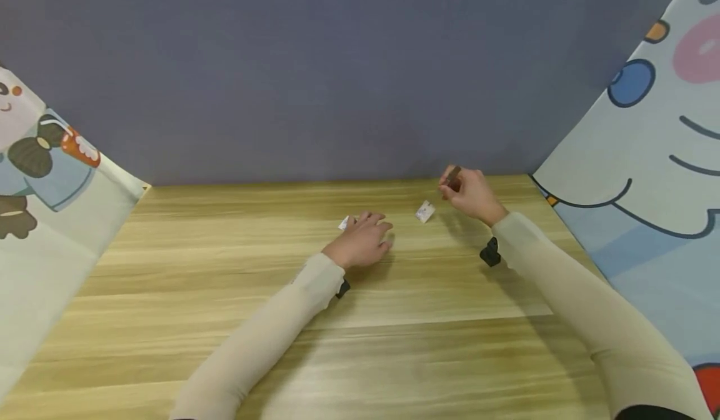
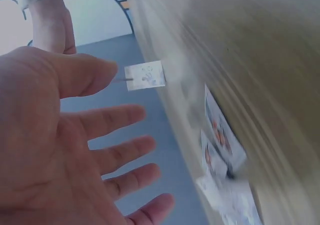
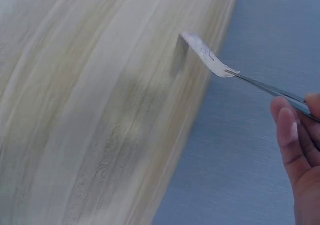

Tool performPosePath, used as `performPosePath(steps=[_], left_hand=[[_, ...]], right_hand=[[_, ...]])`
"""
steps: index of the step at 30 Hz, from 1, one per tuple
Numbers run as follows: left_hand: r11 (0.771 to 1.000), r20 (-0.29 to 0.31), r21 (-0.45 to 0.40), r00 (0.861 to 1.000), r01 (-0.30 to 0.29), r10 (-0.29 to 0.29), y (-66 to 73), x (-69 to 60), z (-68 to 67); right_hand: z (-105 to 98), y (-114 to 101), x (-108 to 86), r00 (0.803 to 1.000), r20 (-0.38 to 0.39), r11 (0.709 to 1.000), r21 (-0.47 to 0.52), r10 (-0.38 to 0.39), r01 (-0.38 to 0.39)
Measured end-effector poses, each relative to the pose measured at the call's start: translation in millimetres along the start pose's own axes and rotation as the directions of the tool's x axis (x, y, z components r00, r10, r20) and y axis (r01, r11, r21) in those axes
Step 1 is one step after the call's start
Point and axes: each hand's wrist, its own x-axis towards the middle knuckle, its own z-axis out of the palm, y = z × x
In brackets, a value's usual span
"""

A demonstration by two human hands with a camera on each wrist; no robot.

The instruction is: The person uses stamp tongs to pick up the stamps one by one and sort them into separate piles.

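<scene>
My right hand pinches slim metal tweezers near the table's far edge. Their tips grip one edge of a small pale postage stamp with serrated edges and faint markings. In the head view this stamp appears left of the right hand. My left hand hovers with spread fingers, holding nothing. Near it lie several small stamps, one partly hidden behind the fingers. The left wrist view shows a stamp with orange-brown print and paler, blurred ones beside it.
The wood-grain table ends at a grey-blue upright panel. Cartoon-printed sheets stand along the left and right sides.
</scene>
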Motion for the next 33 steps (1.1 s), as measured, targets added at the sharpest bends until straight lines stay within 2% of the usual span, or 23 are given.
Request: performPosePath(steps=[10,22,27,33], left_hand=[[0.998,0.047,0.061,0.999,0.017,-0.020,18.6,21.9,4.9],[0.991,0.117,0.123,0.991,0.052,-0.066,38.1,53.4,15.3],[0.986,0.145,0.158,0.986,0.057,-0.080,41.0,61.7,21.1],[0.985,0.153,0.166,0.986,0.046,-0.072,47.0,65.3,22.2]], right_hand=[[11.8,4.7,4.5,0.999,0.046,0.999,0.048,0.005,-0.007],[21.9,6.6,3.3,0.998,0.068,1.000,0.009,0.007,-0.008],[22.1,9.2,1.1,0.998,0.064,1.000,-0.018,0.002,0.000],[18.9,12.7,-2.9,0.999,0.036,1.000,-0.010,0.020,-0.019]])
